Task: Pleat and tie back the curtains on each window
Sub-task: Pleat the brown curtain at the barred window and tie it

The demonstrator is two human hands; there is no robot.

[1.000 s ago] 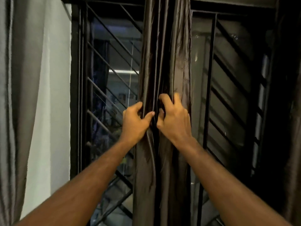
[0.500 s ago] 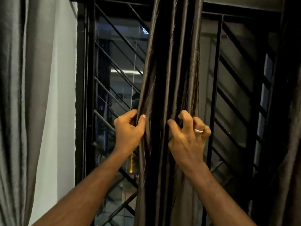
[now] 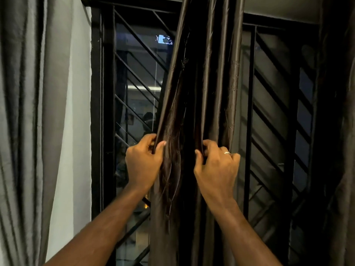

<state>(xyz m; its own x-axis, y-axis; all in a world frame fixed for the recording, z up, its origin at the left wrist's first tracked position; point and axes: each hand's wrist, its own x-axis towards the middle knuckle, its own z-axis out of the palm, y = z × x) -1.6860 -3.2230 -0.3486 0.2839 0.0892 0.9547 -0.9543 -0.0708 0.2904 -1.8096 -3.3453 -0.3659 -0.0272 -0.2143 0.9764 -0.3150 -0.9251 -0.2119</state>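
Note:
A dark brown satin curtain (image 3: 203,89) hangs gathered in vertical folds down the middle of a black-barred window (image 3: 138,77). My left hand (image 3: 143,164) grips the curtain's left edge, thumb in front and fingers curled behind the cloth. My right hand (image 3: 216,166), with a ring on one finger, pinches a fold near the curtain's middle; its other fingers curl over the folds to the right. The two hands are at the same height, about a hand's width apart.
A grey curtain (image 3: 32,120) hangs at the far left beside a strip of white wall (image 3: 76,131). Another dark curtain (image 3: 338,131) fills the right edge. Diagonal black window bars (image 3: 276,120) and glass lie behind the brown curtain.
Both hands have moved apart along the curtain. The left stays on the left edge while the right has shifted rightward over the folds, spreading the gathered cloth wider.

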